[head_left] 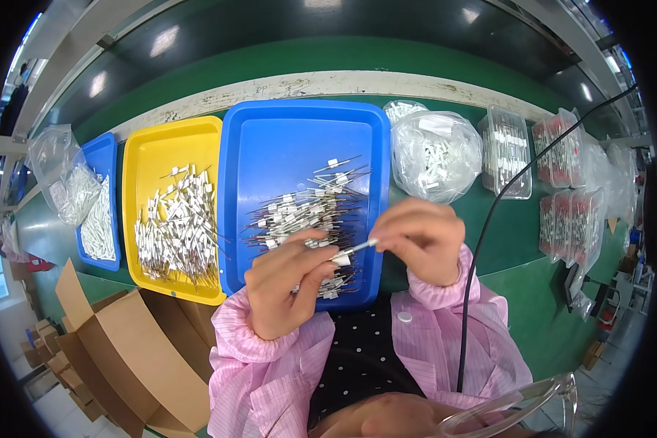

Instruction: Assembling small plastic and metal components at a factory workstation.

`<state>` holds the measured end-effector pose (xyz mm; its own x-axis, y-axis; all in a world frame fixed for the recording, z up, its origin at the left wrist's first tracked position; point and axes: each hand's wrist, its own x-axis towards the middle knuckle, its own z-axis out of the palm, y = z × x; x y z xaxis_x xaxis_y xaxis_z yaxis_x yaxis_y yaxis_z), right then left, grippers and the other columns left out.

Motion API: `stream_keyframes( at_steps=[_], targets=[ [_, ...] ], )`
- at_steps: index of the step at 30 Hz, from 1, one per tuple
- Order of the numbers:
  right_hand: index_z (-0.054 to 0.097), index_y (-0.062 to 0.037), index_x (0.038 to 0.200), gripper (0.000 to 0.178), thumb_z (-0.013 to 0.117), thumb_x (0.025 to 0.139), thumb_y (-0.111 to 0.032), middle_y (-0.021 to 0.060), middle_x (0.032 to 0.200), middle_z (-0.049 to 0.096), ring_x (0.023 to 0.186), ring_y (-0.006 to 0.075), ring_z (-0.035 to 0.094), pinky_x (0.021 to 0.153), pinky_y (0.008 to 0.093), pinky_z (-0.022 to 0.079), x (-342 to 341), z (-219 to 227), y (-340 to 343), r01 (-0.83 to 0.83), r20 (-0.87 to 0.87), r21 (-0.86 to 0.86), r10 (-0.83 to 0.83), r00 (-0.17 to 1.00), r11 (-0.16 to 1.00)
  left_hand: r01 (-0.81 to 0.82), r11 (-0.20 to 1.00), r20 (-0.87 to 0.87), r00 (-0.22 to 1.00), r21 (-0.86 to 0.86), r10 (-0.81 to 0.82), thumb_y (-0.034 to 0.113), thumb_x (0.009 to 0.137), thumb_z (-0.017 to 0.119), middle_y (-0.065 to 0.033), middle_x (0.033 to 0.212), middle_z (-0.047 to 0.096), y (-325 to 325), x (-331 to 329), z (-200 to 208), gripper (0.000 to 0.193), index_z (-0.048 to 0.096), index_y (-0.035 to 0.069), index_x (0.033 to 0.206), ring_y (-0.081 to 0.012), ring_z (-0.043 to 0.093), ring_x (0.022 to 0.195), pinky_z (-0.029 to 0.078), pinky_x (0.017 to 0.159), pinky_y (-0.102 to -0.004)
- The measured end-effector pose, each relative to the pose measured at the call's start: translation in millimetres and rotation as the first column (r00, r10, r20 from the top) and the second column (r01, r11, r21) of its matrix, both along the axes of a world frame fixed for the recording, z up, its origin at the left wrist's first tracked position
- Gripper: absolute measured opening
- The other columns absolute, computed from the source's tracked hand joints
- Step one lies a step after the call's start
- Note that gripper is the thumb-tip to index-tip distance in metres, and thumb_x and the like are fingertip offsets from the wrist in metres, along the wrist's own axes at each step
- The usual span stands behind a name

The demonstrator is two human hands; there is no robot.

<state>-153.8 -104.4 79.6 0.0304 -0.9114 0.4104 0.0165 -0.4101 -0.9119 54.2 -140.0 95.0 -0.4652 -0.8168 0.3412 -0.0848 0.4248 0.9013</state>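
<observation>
Green bench (507, 292), hands (285, 281) (431, 237) over blue tray's (270, 150) rim — pinching white piece (361, 247)

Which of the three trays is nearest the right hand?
The large blue tray, rightmost of the three, beside the right hand; the yellow tray and small blue tray lie farther left.

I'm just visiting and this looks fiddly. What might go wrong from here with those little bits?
The slim piece pinched between the left hand and right hand could slip or bend, since it looks thin.

The wired parts in the large blue tray lie crossed, so they might snag on each other.

The black cable crosses the right sleeve in this view and might catch.
</observation>
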Motion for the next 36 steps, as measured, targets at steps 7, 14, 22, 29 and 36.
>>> stream_keyframes(
  at_steps=[7, 14, 22, 29, 36],
  targets=[
    [0.067, 0.0024, 0.083, 0.014, 0.069, 0.070, 0.007, 0.0111, 0.075, 0.064, 0.061, 0.0223, 0.062, 0.052, 0.0284, 0.049, 8.7, 8.8, -0.1, 0.017, -0.365, -0.305, -0.133, 0.921, 0.952, 0.125, 0.986, -0.053, 0.991, 0.114, -0.120, -0.006, 0.080, 0.062, -0.0106, 0.065, 0.060, -0.7, 2.9, 4.4, 0.010, 0.066, -0.007, 0.089, -0.0204, 0.057, 0.055, 0.053, 0.084, -0.0450],
    [0.065, 0.0019, 0.092, 0.017, 0.072, 0.076, 0.000, 0.0083, 0.070, 0.062, 0.055, 0.0135, 0.057, 0.049, 0.0232, 0.042, 7.3, -6.2, 3.4, -0.316, 0.229, 0.451, 0.234, 0.945, 0.835, 0.270, 0.715, 0.319, 0.945, -0.645, -0.069, -0.003, 0.069, 0.064, -0.0126, 0.082, 0.064, -4.4, 1.3, -0.1, 0.020, 0.065, -0.008, 0.089, -0.0227, 0.061, 0.072, 0.052, 0.088, -0.0476],
    [0.060, 0.0000, 0.077, 0.004, 0.061, 0.081, -0.002, 0.0129, 0.070, 0.060, 0.060, 0.0326, 0.059, 0.054, 0.0406, 0.046, -32.4, -17.2, -13.3, 0.679, -0.728, -0.283, -0.613, 0.307, 0.677, -0.273, 0.567, 0.401, 0.480, -0.777, 0.781, -0.003, 0.072, 0.060, -0.0148, 0.096, 0.061, -31.6, 54.1, -39.9, 0.021, 0.063, -0.001, 0.092, -0.0314, 0.058, 0.090, 0.045, 0.088, -0.0472],
    [0.061, 0.0006, 0.083, 0.012, 0.062, 0.071, 0.002, 0.0168, 0.084, 0.058, 0.073, 0.0369, 0.059, 0.065, 0.0430, 0.048, -67.3, -65.9, -29.8, 0.565, -0.934, -0.178, -0.320, 0.161, 0.805, 0.139, 0.856, 0.705, 0.640, -0.498, 0.306, -0.003, 0.065, 0.058, -0.0164, 0.107, 0.060, -63.2, -18.1, -43.7, 0.035, 0.063, -0.001, 0.100, -0.0324, 0.056, 0.099, 0.048, 0.083, -0.0396],
    [0.062, -0.0001, 0.079, 0.007, 0.062, 0.073, 0.003, 0.0167, 0.079, 0.060, 0.072, 0.0370, 0.061, 0.063, 0.0434, 0.048, -77.3, -67.4, -23.1, 0.621, -0.849, -0.189, -0.444, 0.286, 0.761, 0.365, 0.779, 0.739, 0.650, -0.510, 0.178, 0.001, 0.066, 0.060, -0.0115, 0.078, 0.057, -81.4, -73.3, -89.9, 0.018, 0.061, -0.002, 0.084, -0.0261, 0.061, 0.079, 0.051, 0.064, -0.0346]
  ],
)
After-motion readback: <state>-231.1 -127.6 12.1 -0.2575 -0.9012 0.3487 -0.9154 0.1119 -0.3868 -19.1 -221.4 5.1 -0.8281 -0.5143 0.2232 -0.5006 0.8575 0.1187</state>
